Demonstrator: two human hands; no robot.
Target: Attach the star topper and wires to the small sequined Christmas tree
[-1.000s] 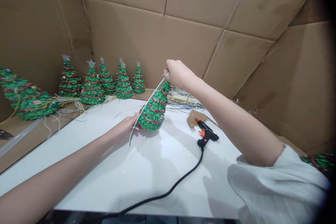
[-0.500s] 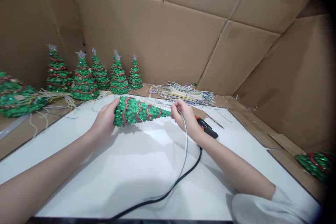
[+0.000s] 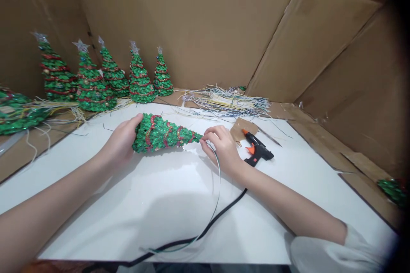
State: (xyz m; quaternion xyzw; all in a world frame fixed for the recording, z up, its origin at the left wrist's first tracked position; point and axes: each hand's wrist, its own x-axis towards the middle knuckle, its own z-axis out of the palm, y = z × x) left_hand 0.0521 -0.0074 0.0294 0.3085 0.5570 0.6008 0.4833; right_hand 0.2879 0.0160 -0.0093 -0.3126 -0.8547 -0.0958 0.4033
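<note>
My left hand is closed on the wide base of a small green Christmas tree with red garlands, held sideways above the white tabletop. The tip points right, toward my right hand. There my fingers pinch a thin wire right at the tip. From my fingers the wire, pale and greenish, curves down over a black cable. Whether its end sits inside the tip is hidden by my fingers. Beyond my right wrist lies a black and orange glue gun.
Several finished trees with clear stars stand along the back left. A heap of loose wires lies at the back. Under the glue gun's nozzle is a cardboard scrap. Cardboard walls enclose the table; another tree lies far right.
My view has shifted, bringing the glue gun out from behind my right hand. The fingers at the tree's tip have changed their pinch, and the wire's loose end now shows near the table's front edge.
</note>
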